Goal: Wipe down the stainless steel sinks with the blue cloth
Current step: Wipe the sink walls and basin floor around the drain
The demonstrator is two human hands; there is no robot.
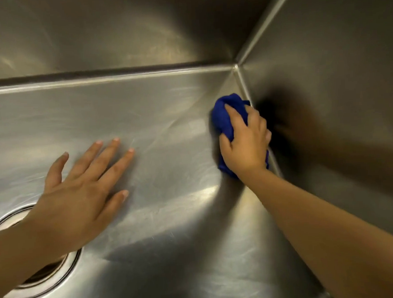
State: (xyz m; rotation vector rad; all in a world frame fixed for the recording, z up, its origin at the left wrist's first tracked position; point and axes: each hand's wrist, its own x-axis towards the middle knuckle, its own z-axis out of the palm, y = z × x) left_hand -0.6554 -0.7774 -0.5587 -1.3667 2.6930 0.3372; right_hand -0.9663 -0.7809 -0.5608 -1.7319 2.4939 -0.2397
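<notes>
The right grip (245, 143) is curled round a bunched deep-blue cloth (223, 116), pressing it onto the floor of the brushed stainless steel sink (166, 118) right at the seam where the floor meets the right wall, near the far right corner. The left grip (78, 193) is flat and low over the sink floor, fingers straight and spread, its wrist above the round metal drain ring (68, 268).

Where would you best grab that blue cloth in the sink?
Probably grip the blue cloth across its bunched middle from above, as the right hand does: it is a wad against the sink wall, so its right side is blocked.
</notes>
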